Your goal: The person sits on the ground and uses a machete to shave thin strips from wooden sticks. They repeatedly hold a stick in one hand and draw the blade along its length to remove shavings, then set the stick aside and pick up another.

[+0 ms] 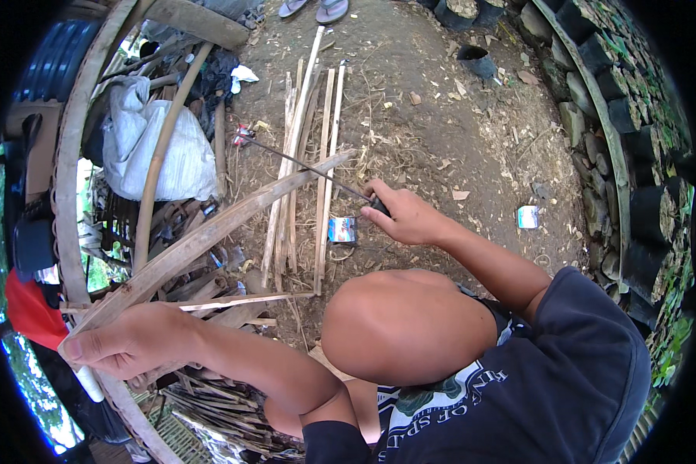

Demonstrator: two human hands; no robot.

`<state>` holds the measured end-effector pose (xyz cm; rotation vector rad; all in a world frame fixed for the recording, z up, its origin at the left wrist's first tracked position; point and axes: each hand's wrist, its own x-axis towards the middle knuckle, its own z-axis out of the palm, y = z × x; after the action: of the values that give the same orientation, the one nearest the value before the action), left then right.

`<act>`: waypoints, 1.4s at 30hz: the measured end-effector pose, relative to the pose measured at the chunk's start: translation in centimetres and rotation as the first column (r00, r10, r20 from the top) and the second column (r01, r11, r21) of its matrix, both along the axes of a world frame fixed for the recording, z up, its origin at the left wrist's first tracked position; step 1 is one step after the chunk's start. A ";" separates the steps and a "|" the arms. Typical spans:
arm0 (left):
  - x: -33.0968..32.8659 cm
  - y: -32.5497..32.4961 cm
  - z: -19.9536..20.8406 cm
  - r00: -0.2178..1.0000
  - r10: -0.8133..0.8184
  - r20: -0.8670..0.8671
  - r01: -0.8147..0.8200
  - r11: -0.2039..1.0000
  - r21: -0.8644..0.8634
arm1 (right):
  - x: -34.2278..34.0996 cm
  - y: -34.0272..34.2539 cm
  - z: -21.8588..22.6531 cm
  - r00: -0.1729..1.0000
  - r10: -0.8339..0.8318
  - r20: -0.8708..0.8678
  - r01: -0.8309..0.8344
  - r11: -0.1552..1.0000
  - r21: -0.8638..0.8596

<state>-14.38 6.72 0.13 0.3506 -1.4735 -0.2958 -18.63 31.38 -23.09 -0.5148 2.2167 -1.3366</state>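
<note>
At the lower left my left hand [135,340] is closed round the near end of a long, rough wooden plank [216,224]. The plank slants up to the right, its far end above several thin strips on the ground. My right hand [400,213] is wrapped round the dark handle of a long, thin dark blade [282,156], seen nearly edge-on. The blade crosses the plank close to its far end; I cannot tell whether the two touch. Several pale wooden strips [329,178] lie lengthwise beneath them.
A bare knee [410,325] is bent between my arms. White sacks [166,147] lie behind a bamboo pole [162,155] at left. Small coloured packets [342,230] lie on the dirt. Black plant bags [642,209] line the right edge, and sandalled feet [332,10] show at the far side.
</note>
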 end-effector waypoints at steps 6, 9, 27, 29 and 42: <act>-1.2 1.7 0.7 0.999 0.044 0.029 -0.043 0.998 -0.038 | 0.3 -1.0 0.0 0.971 -0.057 -0.234 0.075 0.995 0.069; -1.8 2.5 0.5 0.992 -0.127 -0.017 0.127 0.992 -0.027 | -0.2 -1.2 -0.7 0.964 -0.064 -0.258 0.068 0.998 0.007; -0.8 2.2 0.1 0.999 -0.043 -0.003 0.043 0.996 0.075 | -0.6 -0.3 -6.9 0.978 0.001 -0.211 0.003 1.000 0.020; -0.6 2.2 0.1 1.000 -0.029 -0.010 0.030 0.995 0.093 | -0.3 0.1 -8.4 0.969 -0.085 -0.232 0.084 0.996 -0.013; -0.2 1.7 -0.2 0.999 -0.014 -0.036 0.015 1.000 0.026 | -0.1 0.6 -10.7 0.972 -0.205 -0.119 0.231 0.929 0.288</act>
<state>-14.62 8.42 -0.04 0.3545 -1.4389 -0.3318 -18.72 31.94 -33.74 -0.2224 2.5520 -1.0650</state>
